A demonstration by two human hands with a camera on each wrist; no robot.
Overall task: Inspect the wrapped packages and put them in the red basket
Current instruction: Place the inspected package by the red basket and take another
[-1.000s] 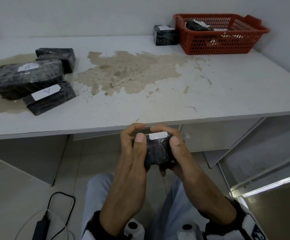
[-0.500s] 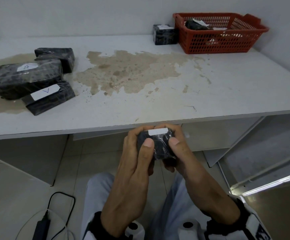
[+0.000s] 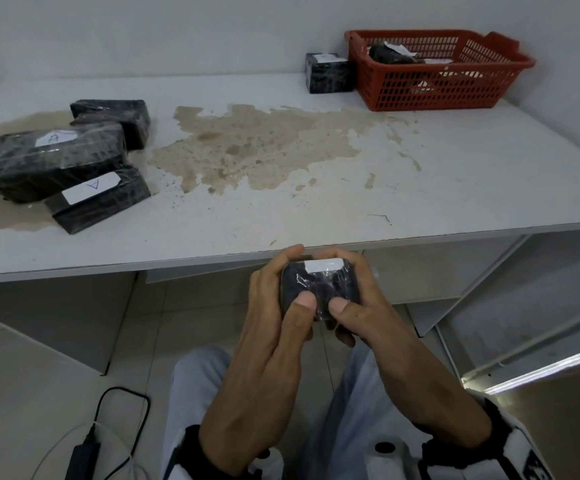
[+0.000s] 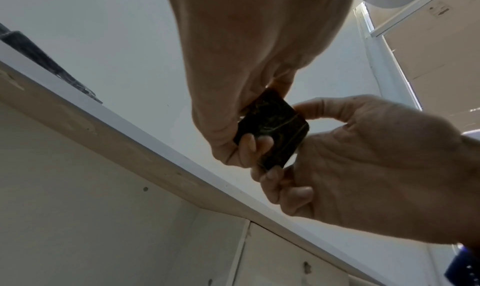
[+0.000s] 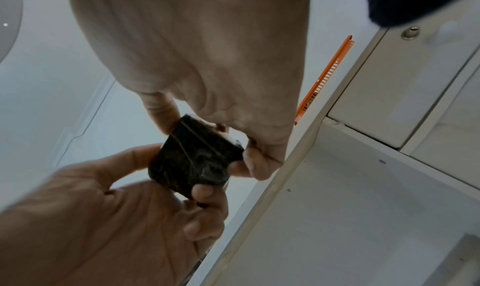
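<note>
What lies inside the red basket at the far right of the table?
In the red basket, one dark wrapped package with a white label shows above the rim, and white paper shows beside it. The mesh wall hides whatever lies lower down.

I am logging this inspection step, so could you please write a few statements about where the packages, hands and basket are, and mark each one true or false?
1. Both the left hand and the right hand grip the small wrapped package. True.
2. The held package is above the table. False: it is in front of the table's near edge, over the person's lap.
3. The red basket already holds at least one dark package. True.
4. The red basket sits at the table's near left corner. False: it is at the far right.
5. A dark package stands just left of the basket. True.
</note>
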